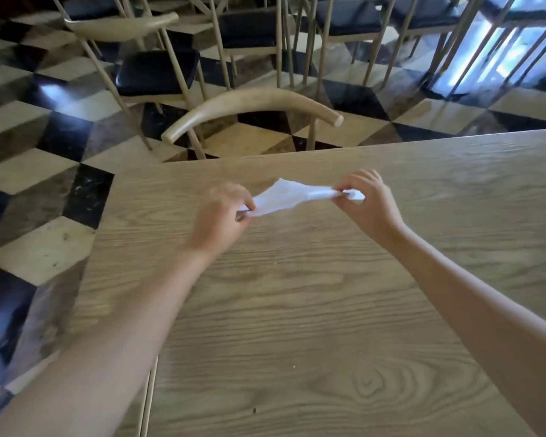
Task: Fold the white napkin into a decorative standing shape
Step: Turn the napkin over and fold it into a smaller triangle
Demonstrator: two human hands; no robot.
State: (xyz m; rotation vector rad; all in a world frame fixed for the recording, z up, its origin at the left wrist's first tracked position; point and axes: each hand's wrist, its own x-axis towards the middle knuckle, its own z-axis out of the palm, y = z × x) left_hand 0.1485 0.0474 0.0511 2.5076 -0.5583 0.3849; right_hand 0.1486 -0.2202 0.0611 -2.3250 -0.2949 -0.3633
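Note:
A small white napkin [289,197], folded and bunched, is stretched between both hands just above the wooden table [297,310]. My left hand [223,216] pinches its left end between thumb and fingers. My right hand [364,200] pinches the right end, where the napkin is narrow and tightly gathered. The middle part fans out upward into a loose point. The image is slightly blurred by motion.
A curved beige chair back [252,111] stands at the table's far edge. More chairs with dark cushions [156,72] fill the room behind. The table's left edge [101,222] drops to a black, white and grey tiled floor [41,146].

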